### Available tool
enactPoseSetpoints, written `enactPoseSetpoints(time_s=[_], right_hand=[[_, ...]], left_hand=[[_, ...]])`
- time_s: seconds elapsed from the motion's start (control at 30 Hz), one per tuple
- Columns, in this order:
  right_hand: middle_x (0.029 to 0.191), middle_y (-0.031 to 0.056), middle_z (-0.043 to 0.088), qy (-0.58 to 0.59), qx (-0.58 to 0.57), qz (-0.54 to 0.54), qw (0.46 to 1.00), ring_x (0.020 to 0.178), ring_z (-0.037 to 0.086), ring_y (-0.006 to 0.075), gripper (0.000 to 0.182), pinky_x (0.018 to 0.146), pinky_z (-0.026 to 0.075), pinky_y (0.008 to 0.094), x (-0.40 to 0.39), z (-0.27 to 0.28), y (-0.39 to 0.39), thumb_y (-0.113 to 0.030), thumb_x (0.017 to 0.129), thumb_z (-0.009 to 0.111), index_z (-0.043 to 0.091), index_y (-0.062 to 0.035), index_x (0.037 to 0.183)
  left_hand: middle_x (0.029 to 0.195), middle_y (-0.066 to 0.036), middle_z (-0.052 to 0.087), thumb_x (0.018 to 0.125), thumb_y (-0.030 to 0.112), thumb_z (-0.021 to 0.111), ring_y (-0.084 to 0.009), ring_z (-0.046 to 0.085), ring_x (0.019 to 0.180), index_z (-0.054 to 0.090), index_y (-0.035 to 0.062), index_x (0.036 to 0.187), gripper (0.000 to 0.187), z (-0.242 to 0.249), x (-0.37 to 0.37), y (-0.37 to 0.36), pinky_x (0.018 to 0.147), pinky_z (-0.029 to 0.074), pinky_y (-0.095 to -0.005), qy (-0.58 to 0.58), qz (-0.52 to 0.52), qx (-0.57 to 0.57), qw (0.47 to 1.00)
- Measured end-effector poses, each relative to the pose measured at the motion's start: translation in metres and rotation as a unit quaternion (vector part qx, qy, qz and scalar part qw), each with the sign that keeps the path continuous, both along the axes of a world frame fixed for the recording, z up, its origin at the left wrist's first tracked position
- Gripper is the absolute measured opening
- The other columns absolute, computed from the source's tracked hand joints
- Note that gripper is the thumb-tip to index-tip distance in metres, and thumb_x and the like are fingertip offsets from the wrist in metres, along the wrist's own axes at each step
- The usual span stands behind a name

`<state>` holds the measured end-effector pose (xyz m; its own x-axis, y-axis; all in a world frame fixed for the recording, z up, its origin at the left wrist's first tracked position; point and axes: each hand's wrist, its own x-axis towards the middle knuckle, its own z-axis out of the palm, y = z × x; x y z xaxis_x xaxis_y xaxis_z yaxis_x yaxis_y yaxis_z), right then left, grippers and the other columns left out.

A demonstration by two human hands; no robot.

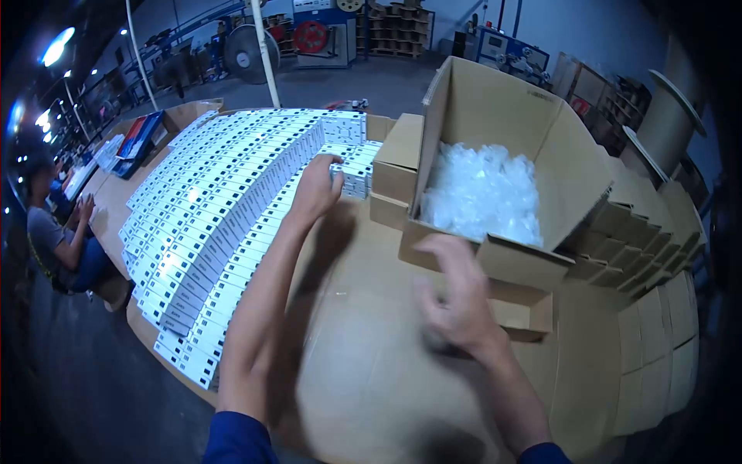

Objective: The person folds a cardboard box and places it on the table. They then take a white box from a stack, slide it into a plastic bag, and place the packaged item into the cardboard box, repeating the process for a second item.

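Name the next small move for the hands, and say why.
Probably close the left hand on the nearest white boxes: its fingers are right beside them, while the right hand appears empty next to a small open carton whose bottom shows.

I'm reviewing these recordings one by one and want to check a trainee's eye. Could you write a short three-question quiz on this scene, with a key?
1. Which hand is nearer the stacked white boxes: the left hand or the right hand?

2. What lies inside the large open carton?
A) White boxes
B) Crumpled translucent plastic
C) Cable reels

3. True or false: the small open box beside the right hand is packed full of white boxes.

Key:
1. The left hand.
2. B.
3. False; part of its bare bottom shows.
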<state>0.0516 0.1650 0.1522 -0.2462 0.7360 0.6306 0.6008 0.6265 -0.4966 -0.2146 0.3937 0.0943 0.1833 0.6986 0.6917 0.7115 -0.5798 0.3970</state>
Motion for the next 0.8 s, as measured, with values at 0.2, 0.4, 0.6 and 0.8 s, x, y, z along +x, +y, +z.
enactPoseSetpoints(time_s=[0.2, 0.4, 0.6, 0.8], right_hand=[[0.140, 0.0324, 0.046, -0.213, 0.137, -0.102, 0.962, 0.133, 0.044, 0.0492, 0.056, 0.113, 0.035, 0.0571, -0.092, -0.026, 0.147, -0.009, 0.083, 0.067, 0.051, 0.0046, 0.135], [0.148, 0.0356, 0.041, -0.317, 0.025, -0.244, 0.916, 0.140, 0.036, 0.0528, 0.076, 0.114, 0.027, 0.0679, -0.108, -0.052, 0.185, -0.013, 0.082, 0.070, 0.041, -0.0028, 0.152], [0.148, 0.0346, 0.041, -0.336, 0.012, -0.221, 0.916, 0.140, 0.037, 0.0523, 0.079, 0.115, 0.026, 0.0681, -0.104, -0.047, 0.182, -0.009, 0.079, 0.073, 0.042, -0.0033, 0.151], [0.150, 0.0326, 0.039, -0.337, -0.018, -0.216, 0.916, 0.141, 0.038, 0.0499, 0.088, 0.118, 0.027, 0.0655, -0.101, -0.042, 0.184, -0.010, 0.073, 0.080, 0.040, -0.0007, 0.151]], left_hand=[[0.124, -0.026, 0.059, 0.085, -0.002, 0.055, -0.0417, 0.056, 0.120, 0.055, -0.0056, 0.125, 0.040, 0.007, 0.000, 0.104, 0.105, 0.046, -0.0472, 0.047, 0.035, 0.120, 0.991], [0.147, -0.026, 0.050, 0.085, -0.002, 0.058, -0.0400, 0.043, 0.142, 0.042, -0.0049, 0.146, 0.063, -0.004, 0.003, 0.152, 0.119, 0.038, -0.0425, 0.189, 0.091, 0.035, 0.977], [0.150, -0.026, 0.047, 0.089, -0.001, 0.056, -0.0387, 0.043, 0.143, 0.039, -0.0024, 0.151, 0.064, -0.021, -0.005, 0.155, 0.119, 0.037, -0.0469, 0.150, 0.058, 0.022, 0.987], [0.142, -0.015, 0.054, 0.093, 0.005, 0.052, -0.0329, 0.050, 0.137, 0.047, 0.0015, 0.145, 0.052, -0.038, 0.007, 0.177, 0.113, 0.042, -0.0423, 0.178, 0.139, 0.150, 0.962]])
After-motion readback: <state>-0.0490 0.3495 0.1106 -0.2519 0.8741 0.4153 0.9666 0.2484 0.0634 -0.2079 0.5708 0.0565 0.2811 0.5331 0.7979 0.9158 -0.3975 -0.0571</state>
